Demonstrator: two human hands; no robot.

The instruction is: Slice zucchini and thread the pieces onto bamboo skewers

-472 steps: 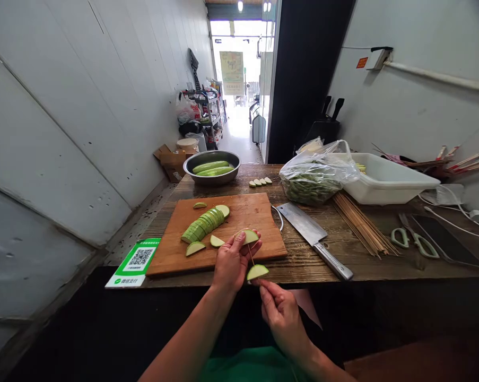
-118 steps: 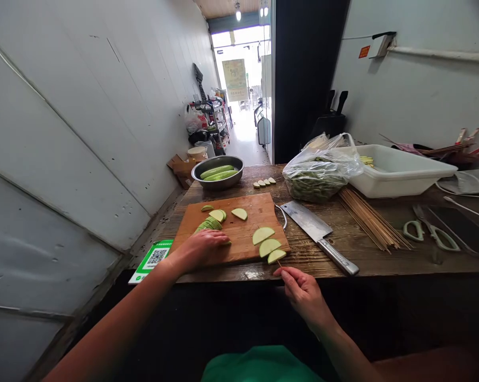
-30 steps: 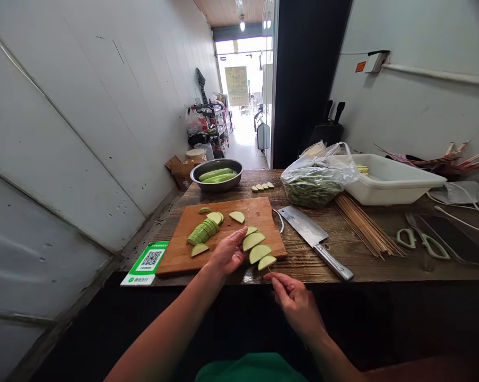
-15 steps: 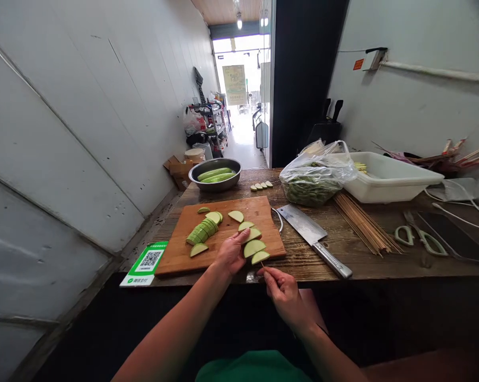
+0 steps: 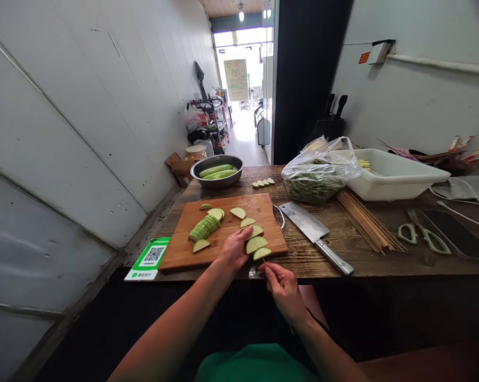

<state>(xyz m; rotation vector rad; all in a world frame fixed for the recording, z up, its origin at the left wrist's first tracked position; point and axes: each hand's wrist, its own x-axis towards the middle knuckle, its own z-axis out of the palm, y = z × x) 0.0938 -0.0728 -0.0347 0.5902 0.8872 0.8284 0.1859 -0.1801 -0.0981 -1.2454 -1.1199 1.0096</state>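
Head view: my right hand (image 5: 281, 283) pinches the skewer (image 5: 264, 260) by the near edge of the board (image 5: 259, 206); my left hand (image 5: 235, 250) holds its slices (image 5: 257, 244) over the board, probably to keep them steady.

Pale green, darker-rimmed, on the vegetable slices (image 5: 256, 244)
Orange-brown across the board (image 5: 229, 225); green, white and black-chequered on the card (image 5: 148, 259).

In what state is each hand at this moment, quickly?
Left hand: closed, holding a pale green slice.
Right hand: closed, holding the thin skewer.
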